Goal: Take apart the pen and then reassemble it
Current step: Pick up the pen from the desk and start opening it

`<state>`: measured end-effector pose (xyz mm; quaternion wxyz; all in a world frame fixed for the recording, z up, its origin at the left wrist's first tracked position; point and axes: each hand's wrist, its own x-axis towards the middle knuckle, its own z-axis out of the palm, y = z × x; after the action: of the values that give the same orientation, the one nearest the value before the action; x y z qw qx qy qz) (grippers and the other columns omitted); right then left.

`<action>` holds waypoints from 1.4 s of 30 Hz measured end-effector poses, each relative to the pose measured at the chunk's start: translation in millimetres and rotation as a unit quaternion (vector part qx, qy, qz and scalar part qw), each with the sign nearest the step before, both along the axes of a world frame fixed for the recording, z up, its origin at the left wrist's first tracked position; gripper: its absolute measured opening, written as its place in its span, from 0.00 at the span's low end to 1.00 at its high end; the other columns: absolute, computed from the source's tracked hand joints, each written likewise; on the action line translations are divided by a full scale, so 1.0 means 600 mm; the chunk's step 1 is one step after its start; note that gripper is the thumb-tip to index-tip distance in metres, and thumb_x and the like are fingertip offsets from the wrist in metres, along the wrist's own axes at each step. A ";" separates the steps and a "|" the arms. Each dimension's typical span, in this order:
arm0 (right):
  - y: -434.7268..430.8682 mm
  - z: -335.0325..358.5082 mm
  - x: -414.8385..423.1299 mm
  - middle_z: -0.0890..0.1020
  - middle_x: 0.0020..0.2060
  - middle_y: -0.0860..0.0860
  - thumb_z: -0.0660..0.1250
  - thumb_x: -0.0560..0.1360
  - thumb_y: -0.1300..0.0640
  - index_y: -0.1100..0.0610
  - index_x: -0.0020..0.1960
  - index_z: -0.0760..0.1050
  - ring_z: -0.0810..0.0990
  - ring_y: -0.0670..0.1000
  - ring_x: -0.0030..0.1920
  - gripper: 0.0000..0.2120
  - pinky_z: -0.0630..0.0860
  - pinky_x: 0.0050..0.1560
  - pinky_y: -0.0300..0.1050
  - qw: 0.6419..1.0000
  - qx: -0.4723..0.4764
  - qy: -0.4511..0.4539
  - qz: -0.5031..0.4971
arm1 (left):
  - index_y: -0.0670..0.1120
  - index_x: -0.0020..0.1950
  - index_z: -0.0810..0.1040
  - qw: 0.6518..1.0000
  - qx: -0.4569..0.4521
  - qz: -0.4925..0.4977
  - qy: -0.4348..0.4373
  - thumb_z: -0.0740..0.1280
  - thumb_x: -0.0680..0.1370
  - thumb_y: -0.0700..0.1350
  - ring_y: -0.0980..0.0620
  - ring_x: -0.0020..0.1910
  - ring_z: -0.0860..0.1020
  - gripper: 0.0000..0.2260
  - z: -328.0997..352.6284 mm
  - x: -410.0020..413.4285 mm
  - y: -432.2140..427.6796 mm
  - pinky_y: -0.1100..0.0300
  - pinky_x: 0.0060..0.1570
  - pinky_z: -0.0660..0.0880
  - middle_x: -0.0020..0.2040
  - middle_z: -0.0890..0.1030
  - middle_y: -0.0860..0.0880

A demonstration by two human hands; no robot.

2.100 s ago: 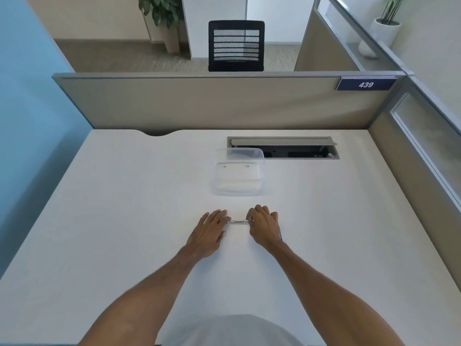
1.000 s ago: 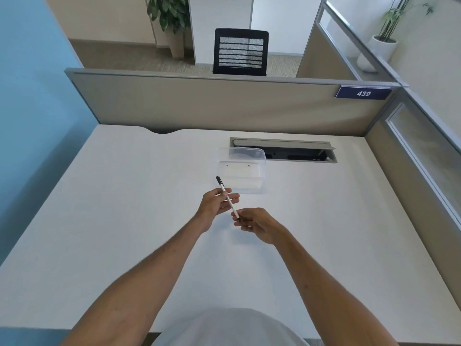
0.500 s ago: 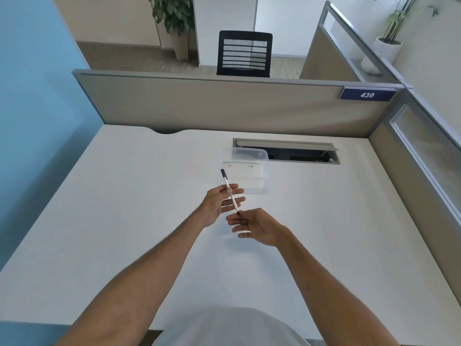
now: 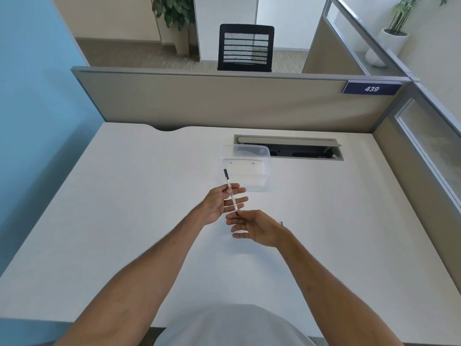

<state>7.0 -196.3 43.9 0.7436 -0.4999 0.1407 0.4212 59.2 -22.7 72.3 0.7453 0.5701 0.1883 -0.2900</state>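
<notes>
Two hands meet above the middle of the tabletop (image 4: 124,221), well in from its near edge. The left hand (image 4: 219,204) pinches the pen (image 4: 231,192) at mid-barrel between thumb and fingers, the other fingers spread loose. The right hand (image 4: 257,228) lies just nearer the body, palm turned up and fingers slack, its fingertips at the pen's lower dark end; whether they actually grip that end I cannot tell, it is too small.

The pen is held clear of the surface, its long axis running from the right fingertips up and away toward the far edge, leaning a little left, with a dark end piece at the far tip. So the near end points straight into the right hand, which looks best placed to twist or pull that end off while the left steadies the barrel. Disassembly seems barely begun.

A small dark piece (image 4: 282,223) shows just beyond the right wrist; what it is, I cannot say. A clear plastic container (image 4: 249,176) stands beyond the hands toward the far edge, near an open cable hatch (image 4: 299,152).
</notes>
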 end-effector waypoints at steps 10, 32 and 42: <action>0.010 0.007 0.007 0.82 0.43 0.55 0.59 0.92 0.54 0.61 0.53 0.79 0.84 0.57 0.41 0.16 0.73 0.38 0.43 0.962 -0.214 -0.166 0.035 | 0.34 0.74 0.77 0.994 0.065 0.087 -0.006 0.59 0.90 0.37 0.31 0.67 0.85 0.15 -0.011 0.007 -0.018 0.38 0.72 0.80 0.70 0.85 0.36; 0.010 0.001 0.007 0.88 0.60 0.62 0.54 0.91 0.53 0.65 0.66 0.84 0.85 0.56 0.51 0.23 0.79 0.56 0.52 0.986 -0.154 -0.063 0.007 | 0.34 0.78 0.74 0.999 0.011 0.030 0.009 0.59 0.91 0.39 0.32 0.74 0.81 0.17 -0.024 -0.017 -0.009 0.38 0.79 0.74 0.73 0.82 0.36; 0.028 0.009 0.009 0.89 0.47 0.65 0.62 0.89 0.55 0.72 0.55 0.84 0.91 0.68 0.52 0.21 0.75 0.41 0.44 0.925 -0.313 -0.215 -0.008 | 0.42 0.61 0.72 0.996 0.004 0.084 0.032 0.57 0.91 0.38 0.36 0.63 0.82 0.06 -0.011 -0.010 -0.022 0.46 0.62 0.82 0.47 0.79 0.45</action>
<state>12.3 -179.2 49.0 0.5646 -0.7848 0.1064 0.2322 53.2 -35.6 65.4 0.7584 0.5458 0.2604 -0.2431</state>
